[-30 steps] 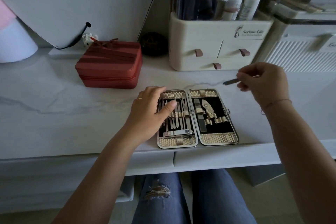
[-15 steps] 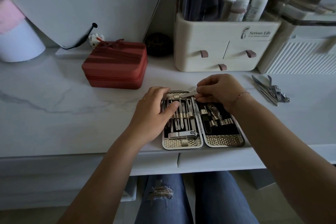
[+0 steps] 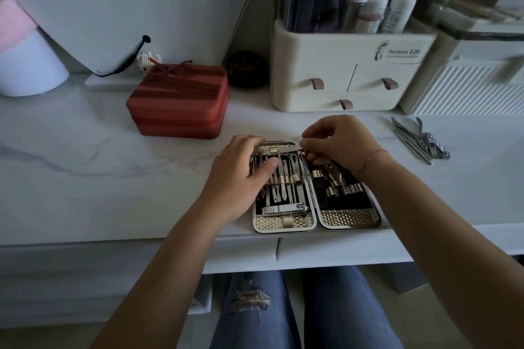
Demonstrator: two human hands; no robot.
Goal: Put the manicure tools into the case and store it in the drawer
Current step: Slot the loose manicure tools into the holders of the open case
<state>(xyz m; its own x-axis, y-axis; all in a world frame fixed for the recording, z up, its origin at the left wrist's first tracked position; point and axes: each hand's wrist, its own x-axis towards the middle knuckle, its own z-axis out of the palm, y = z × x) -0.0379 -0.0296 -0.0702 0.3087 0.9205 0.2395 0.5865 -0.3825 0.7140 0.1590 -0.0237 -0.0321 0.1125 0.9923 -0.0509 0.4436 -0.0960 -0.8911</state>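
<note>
The manicure case (image 3: pixel 350 218) lies open flat near the front edge of the white marble desk, gold-patterned inside, with several metal tools strapped in its left half. My left hand (image 3: pixel 238 178) rests flat on the case's left side, thumb across the tools. My right hand (image 3: pixel 337 142) hovers over the hinge at the top and pinches a thin metal tool (image 3: pixel 293 140), whose tip points left. Loose manicure tools (image 3: pixel 419 140), among them clippers and nippers, lie on the desk to the right.
A red zipped box (image 3: pixel 178 102) stands left of the case. A cream organizer (image 3: pixel 348 68) with small drawers and bottles sits behind, next to a white ribbed box (image 3: pixel 465 88). The desk's drawer fronts (image 3: pixel 340 249) run below the front edge, above my knees.
My right hand came from the right with the thin tool to the top of the case. In the last half second it barely moved. The left hand stayed on the case.
</note>
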